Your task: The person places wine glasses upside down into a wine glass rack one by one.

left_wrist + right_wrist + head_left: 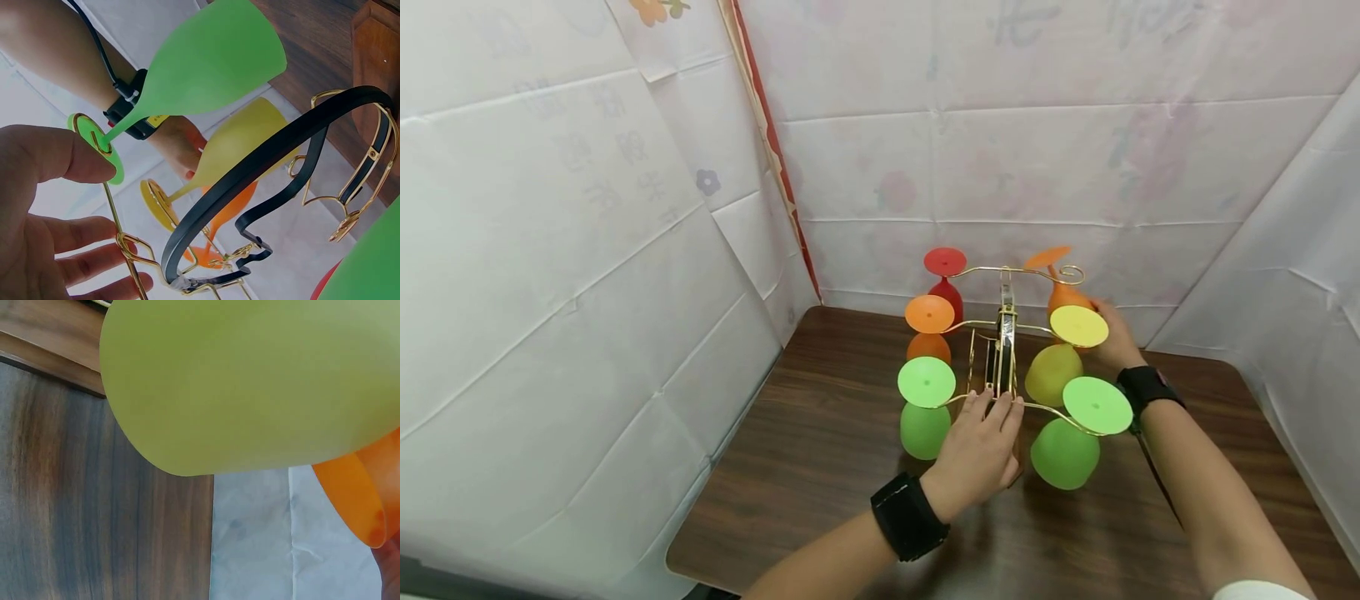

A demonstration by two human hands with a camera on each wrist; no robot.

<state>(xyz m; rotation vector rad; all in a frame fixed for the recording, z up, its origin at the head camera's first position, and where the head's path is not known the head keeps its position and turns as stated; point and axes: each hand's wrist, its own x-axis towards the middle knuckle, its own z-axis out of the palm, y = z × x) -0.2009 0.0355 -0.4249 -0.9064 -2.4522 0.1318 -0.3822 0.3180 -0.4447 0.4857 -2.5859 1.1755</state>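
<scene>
A gold wire goblet rack point(1006, 315) with a black curved band stands on the table. My left hand point(977, 454) is at its near end, fingers straight and fingertips touching the front wire; in the left wrist view the thumb overlaps a green base. At the far right my right hand point(1116, 340) grips an orange goblet point(1064, 293) by its bowl, mostly hidden behind the yellow goblet point(1054, 375). That orange goblet is upside down, its tilted base at the rear wire's curled end. A green goblet point(1066, 454) hangs upside down at front right.
Along the rack's left side hang a red goblet point(947, 293), another orange goblet point(929, 346) and another green goblet point(925, 429), all upside down. The dark wooden table point(797, 467) meets white sheeted walls point(865, 167) behind and at both sides.
</scene>
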